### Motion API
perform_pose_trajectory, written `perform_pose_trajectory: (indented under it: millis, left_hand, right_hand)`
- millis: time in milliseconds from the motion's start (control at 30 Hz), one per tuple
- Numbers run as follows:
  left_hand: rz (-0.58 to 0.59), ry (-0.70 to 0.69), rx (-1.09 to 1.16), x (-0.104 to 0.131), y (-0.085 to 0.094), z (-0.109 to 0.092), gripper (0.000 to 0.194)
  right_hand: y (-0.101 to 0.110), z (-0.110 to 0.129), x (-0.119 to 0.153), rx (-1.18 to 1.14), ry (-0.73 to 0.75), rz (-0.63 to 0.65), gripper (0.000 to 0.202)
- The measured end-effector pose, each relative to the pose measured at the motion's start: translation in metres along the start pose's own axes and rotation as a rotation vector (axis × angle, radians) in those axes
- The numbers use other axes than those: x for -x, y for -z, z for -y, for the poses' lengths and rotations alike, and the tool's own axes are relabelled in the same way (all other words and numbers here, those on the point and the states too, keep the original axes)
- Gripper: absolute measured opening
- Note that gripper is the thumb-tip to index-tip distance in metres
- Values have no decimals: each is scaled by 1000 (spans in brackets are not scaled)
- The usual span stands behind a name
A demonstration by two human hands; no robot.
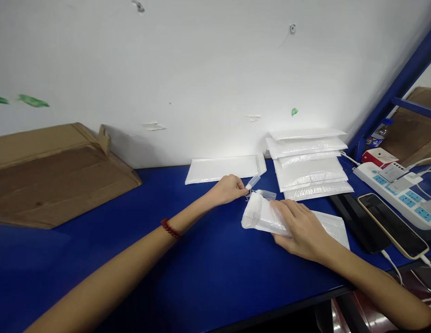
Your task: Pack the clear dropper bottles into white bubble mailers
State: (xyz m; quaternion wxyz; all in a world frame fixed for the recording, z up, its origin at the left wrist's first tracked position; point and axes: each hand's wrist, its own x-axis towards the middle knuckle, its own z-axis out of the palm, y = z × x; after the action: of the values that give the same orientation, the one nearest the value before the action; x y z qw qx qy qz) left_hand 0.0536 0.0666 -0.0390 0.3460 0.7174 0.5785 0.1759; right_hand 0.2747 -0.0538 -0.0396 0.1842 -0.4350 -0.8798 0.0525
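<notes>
My left hand (228, 188) pinches a small clear plastic tube (252, 182) just above the blue table (208, 259), right at the open mouth of a white bubble mailer (262, 215). My right hand (303, 227) lies on that mailer, fingers around its upper part, holding it down on the table. A second clear tube-like piece (267, 194) lies at the mailer's mouth. A red bead bracelet (170, 228) sits on my left wrist.
A stack of white bubble mailers (307, 162) stands against the white wall, and one flat mailer (224, 168) lies to its left. Flattened cardboard (52, 171) rests at far left. At right are two phones (392, 224), a white power strip (402, 194), a red box (378, 157) and a blue shelf frame (396, 88).
</notes>
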Motion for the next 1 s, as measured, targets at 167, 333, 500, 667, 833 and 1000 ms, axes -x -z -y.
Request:
perform_pose_trajectory:
  millis: [167,333,500,667,833,1000]
  left_hand:
    - [-10,-23,28,16,20,-2,20]
    - [245,-126,10,57,61,-9,21]
    - [345,-205,-127,74,56,-19,15]
    - [346,-395,-67,78,24,-32,15]
    - [151,-264,131,72,30,-25,21]
    - [45,-275,-75,42,30,-1,17]
  right_hand:
    - [0,0,1,48,-17,52,57]
    - [-1,0,1,59,-17,51,59]
    - [-2,3,0,26,16,61,59]
    - [-4,7,1,-49,34,88,58]
    - [-2,7,2,-117,9,92,59]
    - [-1,10,3,-145,12,102,60]
